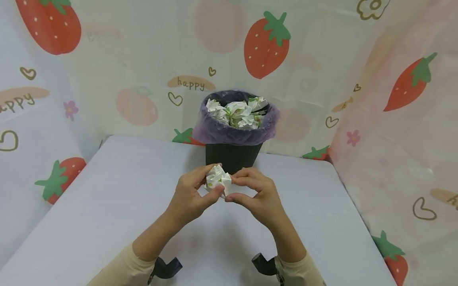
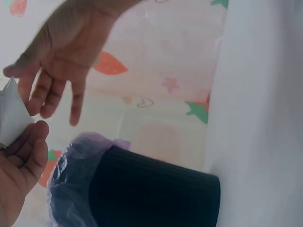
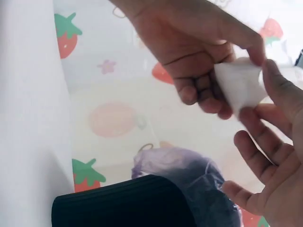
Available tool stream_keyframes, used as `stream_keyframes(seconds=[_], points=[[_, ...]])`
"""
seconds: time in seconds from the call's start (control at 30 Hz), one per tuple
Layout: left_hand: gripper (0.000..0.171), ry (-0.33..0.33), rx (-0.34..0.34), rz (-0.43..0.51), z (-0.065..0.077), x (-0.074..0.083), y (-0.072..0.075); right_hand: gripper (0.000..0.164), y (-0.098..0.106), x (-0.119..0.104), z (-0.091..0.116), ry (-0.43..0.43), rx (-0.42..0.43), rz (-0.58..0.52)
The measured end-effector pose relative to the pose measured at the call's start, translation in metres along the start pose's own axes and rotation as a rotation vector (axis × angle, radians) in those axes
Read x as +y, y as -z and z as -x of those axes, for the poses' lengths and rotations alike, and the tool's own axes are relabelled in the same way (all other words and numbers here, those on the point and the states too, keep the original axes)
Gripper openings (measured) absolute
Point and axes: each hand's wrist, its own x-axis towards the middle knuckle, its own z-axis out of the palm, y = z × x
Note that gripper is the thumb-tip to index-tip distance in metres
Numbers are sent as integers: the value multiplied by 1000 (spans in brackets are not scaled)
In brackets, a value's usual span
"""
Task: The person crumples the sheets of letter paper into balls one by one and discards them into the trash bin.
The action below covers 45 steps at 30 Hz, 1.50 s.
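Held over the table in the head view is a crumpled ball of white paper (image 1: 219,178) with small green marks. My left hand (image 1: 191,194) grips it from the left, the thumb across its near face. From the right, my right hand (image 1: 259,194) pinches its edge between thumb and fingertips. In the right wrist view the paper (image 3: 239,85) shows a pointed, folded side between both hands. Only part of the paper (image 2: 13,113) enters the left wrist view, where the right hand's (image 2: 66,56) outer fingers stand loosely extended.
Just beyond the hands, a black bin (image 1: 232,155) with a purple plastic liner (image 1: 232,137) stands on the white table (image 1: 143,178). Several crumpled papers (image 1: 237,109) fill its top. Strawberry-printed sheets (image 1: 143,47) hang behind and at both sides. Dark curved pieces (image 1: 168,268) sit by the wrists.
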Motion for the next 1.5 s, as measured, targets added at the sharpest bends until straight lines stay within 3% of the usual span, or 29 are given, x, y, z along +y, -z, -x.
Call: stream_keyframes(seconds=[0.13,0.37,0.57,0.8,1.0,1.2,1.37,1.5], points=[[38,98,-55,166,1,4,-1,39,-2,6,-2,-6,52,-60],[40,282,-152,317,-1,15,5,69,-8,8,-2,-60,40,-21],[47,393,-201,387,-4,17,10,56,-13,8,2,-81,29,2],[47,520,-223,626,-7,15,9,51,-19,11,5,-72,32,-86],[27,544,-224,658,-8,17,6,34,-29,8,6,-8,163,-105],[28,533,-222,634,-10,16,5,27,-29,4,6,-69,219,-102],[45,545,-224,488,-7,17,8,23,-28,2,6,-138,232,-116],[39,493,-191,391,-5,18,10,20,-28,-2,5,-174,254,-147]])
